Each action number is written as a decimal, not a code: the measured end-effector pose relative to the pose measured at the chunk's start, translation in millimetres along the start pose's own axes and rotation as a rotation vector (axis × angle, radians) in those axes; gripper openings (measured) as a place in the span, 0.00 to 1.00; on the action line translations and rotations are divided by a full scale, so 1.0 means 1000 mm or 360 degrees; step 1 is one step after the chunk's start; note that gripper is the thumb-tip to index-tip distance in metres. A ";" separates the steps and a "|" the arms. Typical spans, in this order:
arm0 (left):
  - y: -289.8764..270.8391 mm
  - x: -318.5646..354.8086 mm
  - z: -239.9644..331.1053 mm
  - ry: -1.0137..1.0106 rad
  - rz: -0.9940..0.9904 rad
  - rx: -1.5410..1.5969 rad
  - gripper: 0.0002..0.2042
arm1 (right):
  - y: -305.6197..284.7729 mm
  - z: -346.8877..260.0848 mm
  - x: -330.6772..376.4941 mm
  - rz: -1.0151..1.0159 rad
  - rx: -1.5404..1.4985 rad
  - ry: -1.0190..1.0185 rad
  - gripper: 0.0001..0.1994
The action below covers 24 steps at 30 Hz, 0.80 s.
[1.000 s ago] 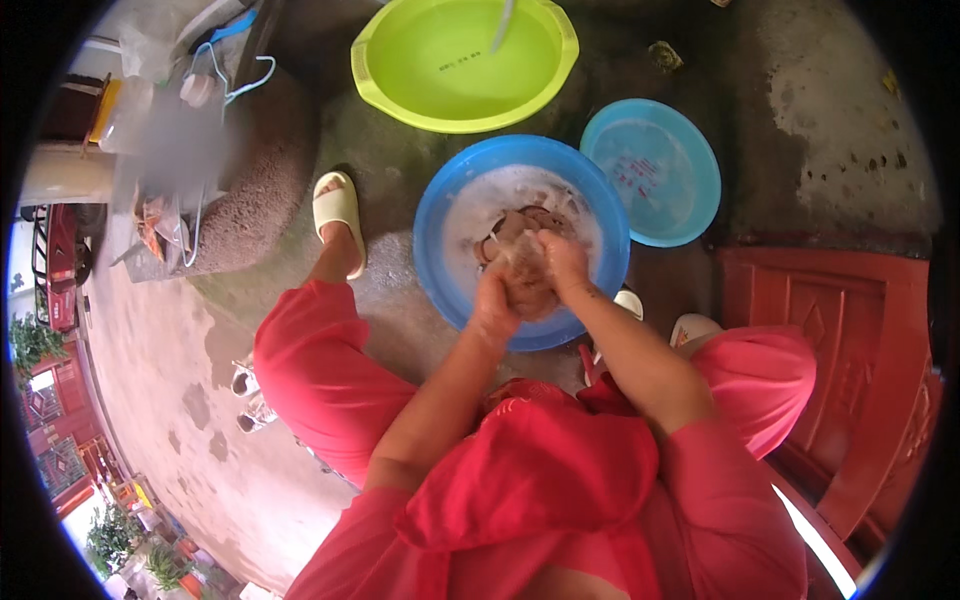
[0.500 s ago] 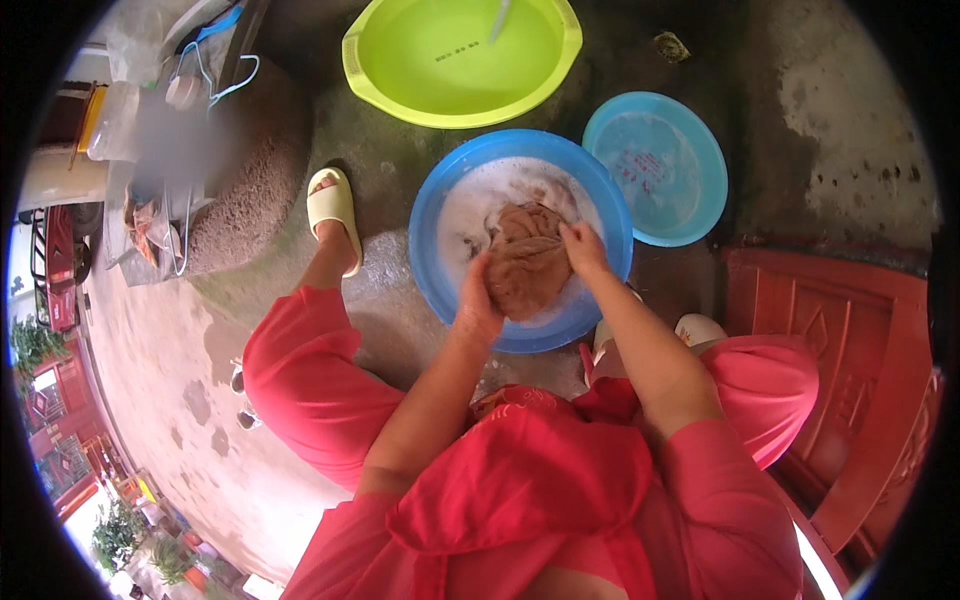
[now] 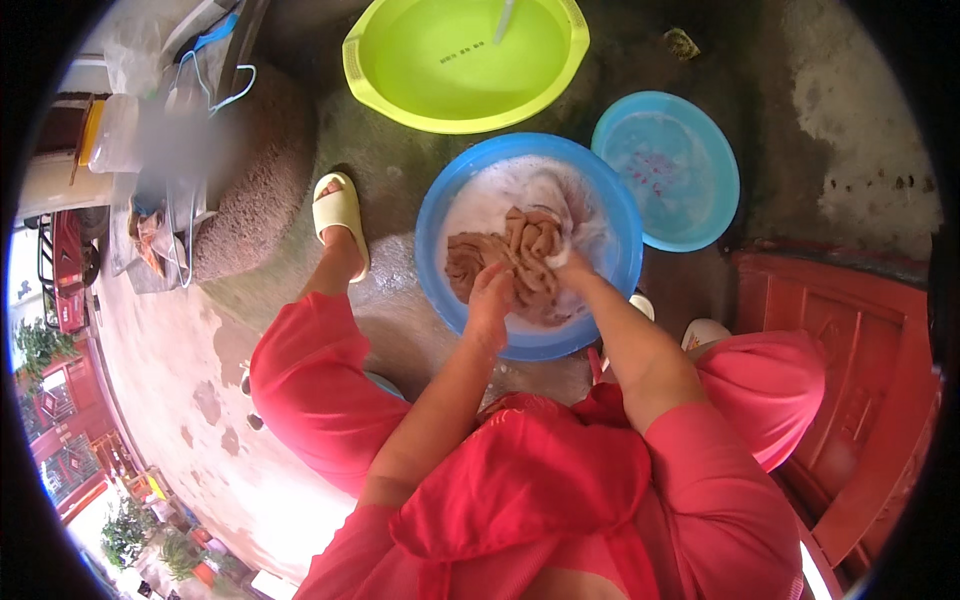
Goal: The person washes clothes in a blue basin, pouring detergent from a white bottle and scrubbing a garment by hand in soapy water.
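A wet brown cloth (image 3: 535, 238) lies bunched and twisted in the blue basin (image 3: 428, 225), among white suds (image 3: 485, 195). My left hand (image 3: 490, 293) is closed on the cloth's near part, its fingers bent into the folds. On the cloth's right side my right hand (image 3: 572, 270) grips a fold, with foam about its fingers and the fingertips partly hidden. Both hands are low inside the basin, close to each other.
Beyond the blue basin stands a yellow-green tub (image 3: 450, 125) of water with a pale stick or tube in it. A smaller light-blue basin (image 3: 730, 190) of cloudy water sits at the right. Red carved panel (image 3: 850, 330) at right; rough stone (image 3: 250, 200) at left.
The brown cloth was a rounded bundle between my hands; now it is spread wider and twisted. My left hand has shifted onto it, and my right hand has moved lower into the suds.
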State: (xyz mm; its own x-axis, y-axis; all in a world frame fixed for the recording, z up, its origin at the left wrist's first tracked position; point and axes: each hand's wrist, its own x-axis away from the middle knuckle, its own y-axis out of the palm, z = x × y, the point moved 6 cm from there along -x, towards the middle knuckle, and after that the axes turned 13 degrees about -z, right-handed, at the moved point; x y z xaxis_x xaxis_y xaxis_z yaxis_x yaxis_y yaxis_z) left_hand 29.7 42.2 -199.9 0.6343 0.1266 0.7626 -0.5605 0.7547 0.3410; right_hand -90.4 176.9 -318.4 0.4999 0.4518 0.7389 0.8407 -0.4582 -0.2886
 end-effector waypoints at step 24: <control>-0.013 -0.003 -0.005 0.0254 -0.0272 0.0185 0.09 | -0.094 -0.285 0.329 0.0169 -0.1427 -0.1451 0.02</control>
State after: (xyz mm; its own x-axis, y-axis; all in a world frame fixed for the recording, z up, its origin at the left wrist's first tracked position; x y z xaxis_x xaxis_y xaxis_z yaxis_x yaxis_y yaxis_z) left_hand 37.8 34.9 -209.6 0.7958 0.1104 0.5953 -0.4895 0.6961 0.5252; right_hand -64.3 150.3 125.3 0.8156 0.5767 -0.0472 0.5324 -0.7161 0.4514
